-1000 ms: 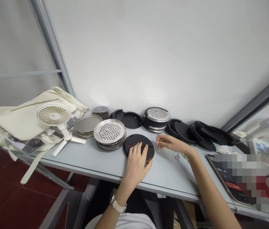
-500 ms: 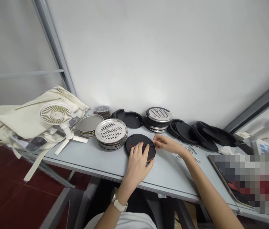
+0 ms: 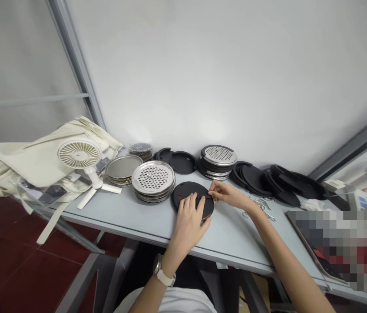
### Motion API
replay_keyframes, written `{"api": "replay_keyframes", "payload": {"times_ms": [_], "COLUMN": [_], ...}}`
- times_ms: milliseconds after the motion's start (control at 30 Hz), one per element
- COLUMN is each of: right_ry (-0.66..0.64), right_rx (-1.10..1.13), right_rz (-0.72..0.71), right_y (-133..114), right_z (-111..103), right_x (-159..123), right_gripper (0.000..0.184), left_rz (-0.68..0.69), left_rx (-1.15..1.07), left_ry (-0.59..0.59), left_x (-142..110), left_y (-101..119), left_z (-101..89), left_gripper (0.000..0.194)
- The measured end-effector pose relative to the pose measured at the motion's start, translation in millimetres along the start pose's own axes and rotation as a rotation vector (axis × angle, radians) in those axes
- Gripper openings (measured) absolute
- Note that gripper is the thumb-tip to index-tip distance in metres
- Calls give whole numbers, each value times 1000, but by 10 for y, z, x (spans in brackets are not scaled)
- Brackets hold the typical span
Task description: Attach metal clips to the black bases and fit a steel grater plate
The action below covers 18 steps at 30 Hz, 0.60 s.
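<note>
A round black disc (image 3: 187,190) with a small red spot lies on the table in front of me. My left hand (image 3: 190,213) rests across it, fingers stretched over the top and thumb at the near right edge, holding it down. At the disc's right edge my right hand (image 3: 226,194) is closed in a pinch; a bit of a small metal clip (image 3: 215,202) shows under its fingertips. Several loose metal clips (image 3: 264,205) lie to the right of that hand. Just left of the disc stands a stack of perforated metal grater plates (image 3: 153,177).
Behind stand plain metal plates (image 3: 123,167), black round holders (image 3: 183,162), a stack topped by a grater plate (image 3: 219,155) and more black pieces (image 3: 257,180). A white fan (image 3: 79,154) and cream bags (image 3: 40,158) occupy the left. A wall closes the back.
Both hands stay at the black disc in nearly the same pose. The right fingertips have shifted slightly at its edge; the whole view has moved a little.
</note>
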State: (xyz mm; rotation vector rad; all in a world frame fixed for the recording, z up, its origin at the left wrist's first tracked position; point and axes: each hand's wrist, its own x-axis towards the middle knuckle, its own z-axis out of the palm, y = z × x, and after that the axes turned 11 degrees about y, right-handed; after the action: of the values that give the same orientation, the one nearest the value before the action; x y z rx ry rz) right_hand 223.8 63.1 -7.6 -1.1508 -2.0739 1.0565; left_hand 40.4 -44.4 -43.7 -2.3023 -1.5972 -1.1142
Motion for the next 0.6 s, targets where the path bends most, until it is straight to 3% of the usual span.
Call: {"api": "replay_keyframes", "payload": {"times_ms": [600], "right_ry": [-76], "right_rx": [50], "right_rz": [-4], "right_y": [29], "right_z": [-41], "right_x": [-34], "right_gripper": [32], "left_rz": [1], "left_rx": [4], "left_ry": [12], "left_x": [-7], "left_y": [-6], "left_z": [9], "left_gripper": [53]}}
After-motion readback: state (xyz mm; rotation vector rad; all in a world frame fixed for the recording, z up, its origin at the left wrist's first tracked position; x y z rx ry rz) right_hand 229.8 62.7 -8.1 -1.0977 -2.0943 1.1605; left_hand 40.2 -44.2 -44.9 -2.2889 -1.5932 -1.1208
